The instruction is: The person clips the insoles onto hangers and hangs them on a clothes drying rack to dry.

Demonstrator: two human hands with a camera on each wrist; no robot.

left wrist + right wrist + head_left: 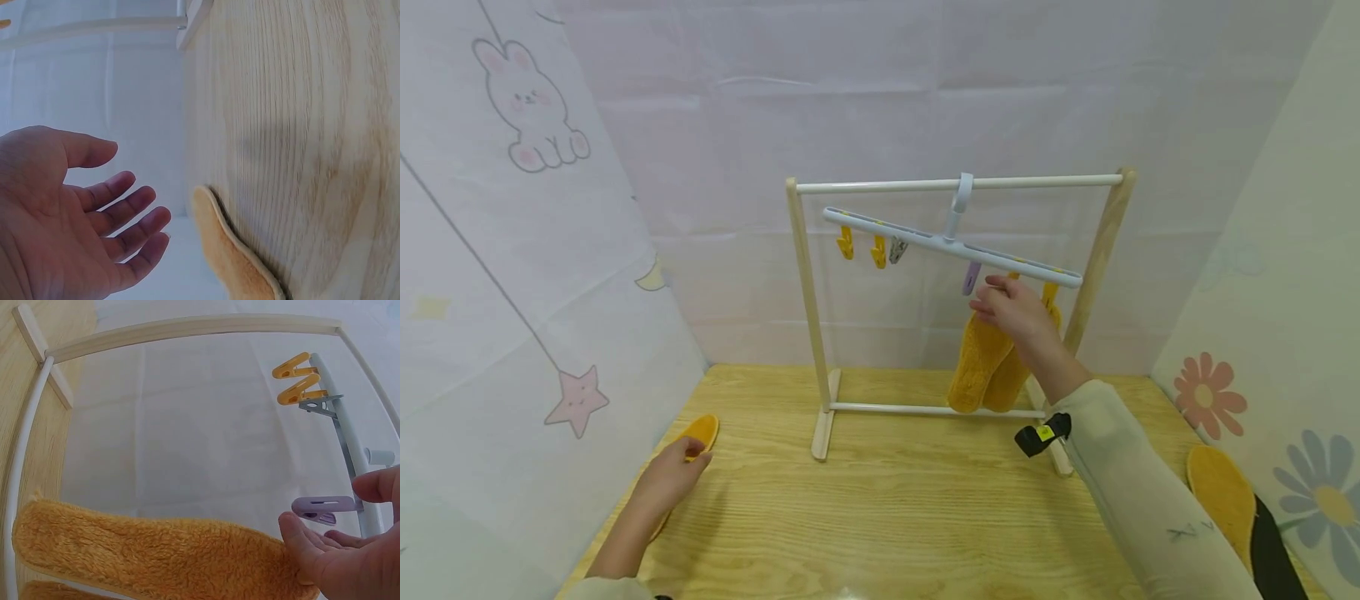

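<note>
Four orange insoles: one near right table edge (1221,500), one under left hand (672,477) at left edge (702,431), two hanging from clip hanger (951,243) on rack (808,300).

Left hand: fingers relaxed, spread, resting over insole, gripping nothing.

Right hand (1015,310): raised at hanging insoles (979,362), fingers loosely open beside purple clip (322,508); no grip seen.

Clips: three yellow, one grey, one purple.

Light wood table (895,508); pale fabric walls with bunny, star, flower prints.
</note>
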